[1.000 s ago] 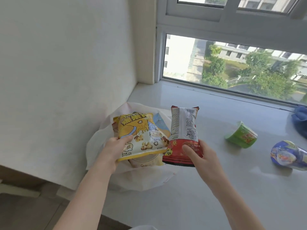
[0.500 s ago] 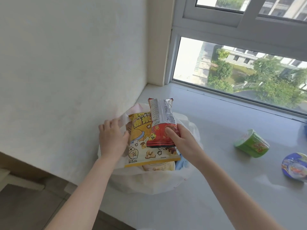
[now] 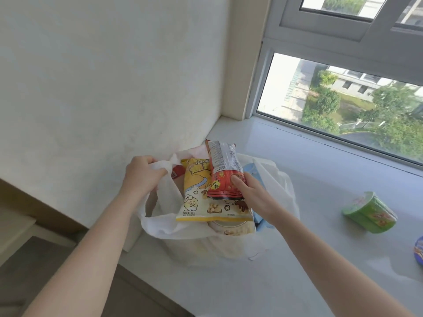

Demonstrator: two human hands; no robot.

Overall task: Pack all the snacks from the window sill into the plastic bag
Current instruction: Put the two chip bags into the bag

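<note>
Gripping red packet (image 3: 223,177), right hand (image 3: 249,191) over plastic bag (image 3: 164,225).

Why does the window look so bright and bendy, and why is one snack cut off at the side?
Head view: daylight through the window whitens part of the glass; the wide-angle lens bends its frame; the sill shines with soft glare; the blue cup is cropped by the right edge; the green cup looks slightly blurred.

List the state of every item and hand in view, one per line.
Plastic bag: mouth open, handle gripped by left hand.
Red snack packet: held by right hand over the bag.
Yellow popcorn packet: sticking out of the bag.
Green cup: on its side on the sill.
</note>
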